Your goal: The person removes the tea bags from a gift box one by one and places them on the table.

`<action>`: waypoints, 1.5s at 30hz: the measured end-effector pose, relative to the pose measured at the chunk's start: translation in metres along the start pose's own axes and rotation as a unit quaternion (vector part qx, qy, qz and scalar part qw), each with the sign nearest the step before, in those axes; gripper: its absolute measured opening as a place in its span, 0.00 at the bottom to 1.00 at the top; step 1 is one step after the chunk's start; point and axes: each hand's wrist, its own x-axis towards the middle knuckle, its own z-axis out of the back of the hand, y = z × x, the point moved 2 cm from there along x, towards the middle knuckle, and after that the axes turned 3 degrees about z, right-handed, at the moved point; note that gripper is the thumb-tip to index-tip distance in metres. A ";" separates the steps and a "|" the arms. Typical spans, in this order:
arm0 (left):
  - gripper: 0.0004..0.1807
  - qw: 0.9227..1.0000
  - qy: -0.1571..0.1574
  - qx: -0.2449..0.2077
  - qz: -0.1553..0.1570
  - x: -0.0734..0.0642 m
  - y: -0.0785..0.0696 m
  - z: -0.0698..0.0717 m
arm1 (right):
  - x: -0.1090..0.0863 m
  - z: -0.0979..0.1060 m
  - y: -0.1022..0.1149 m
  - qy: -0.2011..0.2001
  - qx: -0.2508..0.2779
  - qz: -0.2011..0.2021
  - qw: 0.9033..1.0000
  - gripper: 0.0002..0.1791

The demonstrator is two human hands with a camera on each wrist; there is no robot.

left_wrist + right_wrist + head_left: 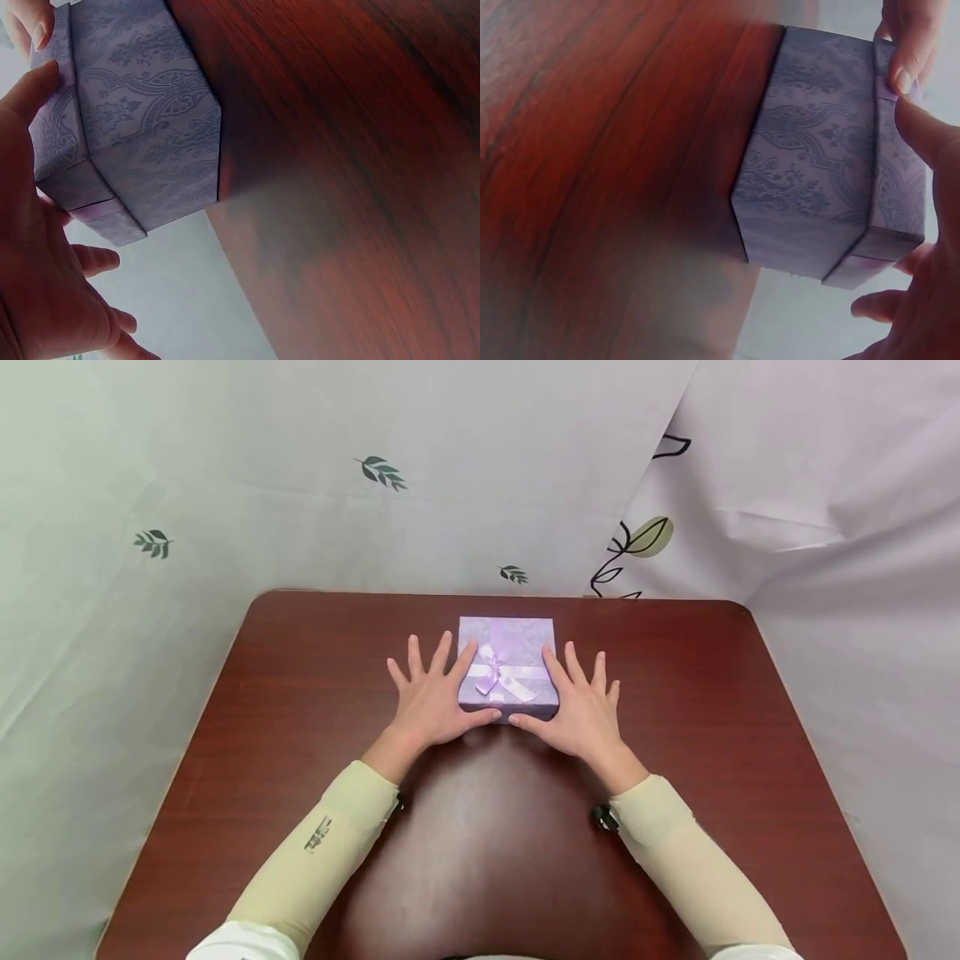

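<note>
At frame centre, the left hand [429, 696] lies with fingers spread against the left side of the gift box [508, 662], thumb along its near edge; the right hand [581, 710] mirrors it, steadying the box on the desk [300, 693].

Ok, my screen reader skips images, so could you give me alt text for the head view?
Two hands, left hand and right hand, rest with fingers spread against the sides of a lilac gift box with a ribbon bow on a dark wooden table.
</note>
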 end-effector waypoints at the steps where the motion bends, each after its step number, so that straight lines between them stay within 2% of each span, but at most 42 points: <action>1: 0.61 1.000 -0.001 0.000 -0.001 0.000 0.000 0.000 | 0.000 -0.001 0.000 0.000 0.000 0.002 1.000 0.63; 9: 0.61 1.000 0.004 -0.003 -0.004 -0.001 -0.003 0.000 | 0.000 -0.004 0.001 -0.007 0.012 0.014 1.000 0.58; 22: 0.61 0.999 -0.042 -0.025 -0.009 0.000 -0.005 -0.007 | 0.001 -0.006 0.001 -0.046 0.047 0.047 0.997 0.55; 45: 0.61 0.996 -0.070 -0.036 -0.030 0.001 -0.009 0.017 | 0.000 0.015 0.009 -0.075 0.065 0.048 0.994 0.54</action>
